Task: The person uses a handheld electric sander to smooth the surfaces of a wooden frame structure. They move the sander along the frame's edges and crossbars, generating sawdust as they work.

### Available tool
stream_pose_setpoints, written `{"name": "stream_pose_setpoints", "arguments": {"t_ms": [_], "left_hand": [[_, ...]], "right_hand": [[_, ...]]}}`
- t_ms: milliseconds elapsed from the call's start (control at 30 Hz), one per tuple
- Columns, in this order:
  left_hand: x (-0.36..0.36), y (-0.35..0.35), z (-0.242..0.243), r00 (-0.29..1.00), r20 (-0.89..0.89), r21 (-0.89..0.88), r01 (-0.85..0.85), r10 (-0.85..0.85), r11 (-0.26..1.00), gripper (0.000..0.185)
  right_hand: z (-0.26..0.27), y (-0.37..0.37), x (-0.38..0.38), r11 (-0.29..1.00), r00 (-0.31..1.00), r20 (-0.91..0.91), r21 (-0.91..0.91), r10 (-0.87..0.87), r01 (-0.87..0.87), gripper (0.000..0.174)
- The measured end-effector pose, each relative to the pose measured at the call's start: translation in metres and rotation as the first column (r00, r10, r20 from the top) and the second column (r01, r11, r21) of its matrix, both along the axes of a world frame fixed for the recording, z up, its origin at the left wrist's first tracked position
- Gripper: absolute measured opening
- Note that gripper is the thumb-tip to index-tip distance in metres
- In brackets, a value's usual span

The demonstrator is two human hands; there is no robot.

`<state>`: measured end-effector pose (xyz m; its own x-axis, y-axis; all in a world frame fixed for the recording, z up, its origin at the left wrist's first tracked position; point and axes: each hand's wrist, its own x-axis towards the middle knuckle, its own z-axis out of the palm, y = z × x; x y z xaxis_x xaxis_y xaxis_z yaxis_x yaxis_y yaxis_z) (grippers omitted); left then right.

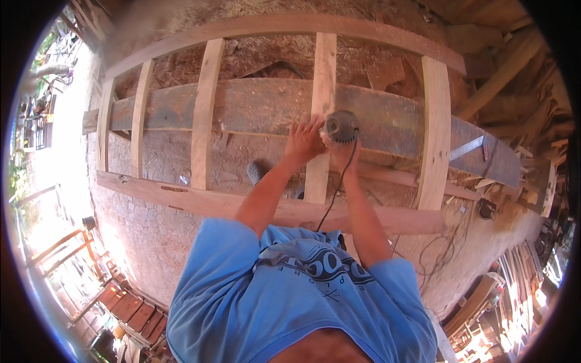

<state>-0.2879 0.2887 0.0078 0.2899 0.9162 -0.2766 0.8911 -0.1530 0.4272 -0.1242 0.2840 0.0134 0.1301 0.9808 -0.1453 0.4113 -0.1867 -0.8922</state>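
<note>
My right hand (342,152) is shut on a corded handheld power tool (341,126) with a round dark vented top. The tool stands over a pale wooden crosspiece (323,81), and its base is hidden beneath it. Close beside it on the left lies my left hand (305,138), palm down over the crosspiece with the fingers stretched forward and slightly apart. The crosspiece joins the far rail (272,23) and near rail (258,204) of a ladder-like wooden frame. A black cord (338,183) runs from the tool back towards my shirt.
Under the frame runs a long worn plank (263,106). On its right end lies a try square (467,147). A dark tool (487,208) and loose cable (438,254) lie on the floor at right. Scrap timber (504,86) is piled far right; stacked strips (517,286) stand lower right.
</note>
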Motion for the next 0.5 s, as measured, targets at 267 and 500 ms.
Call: {"name": "stream_pose_setpoints", "arguments": {"t_ms": [267, 500], "left_hand": [[0.007, -0.019, 0.009, 0.999, 0.004, -0.062, -0.032, 0.032, 0.998, 0.113], [0.013, -0.103, -0.004, 0.994, 0.058, -0.039, -0.091, 0.093, 0.995, 0.096]], "right_hand": [[0.002, -0.015, 0.005, 0.992, 0.994, -0.094, 0.121, 0.06, -0.048, 0.044], [0.01, -0.096, 0.017, 0.985, 0.98, -0.145, 0.123, 0.137, -0.119, 0.032]]}}
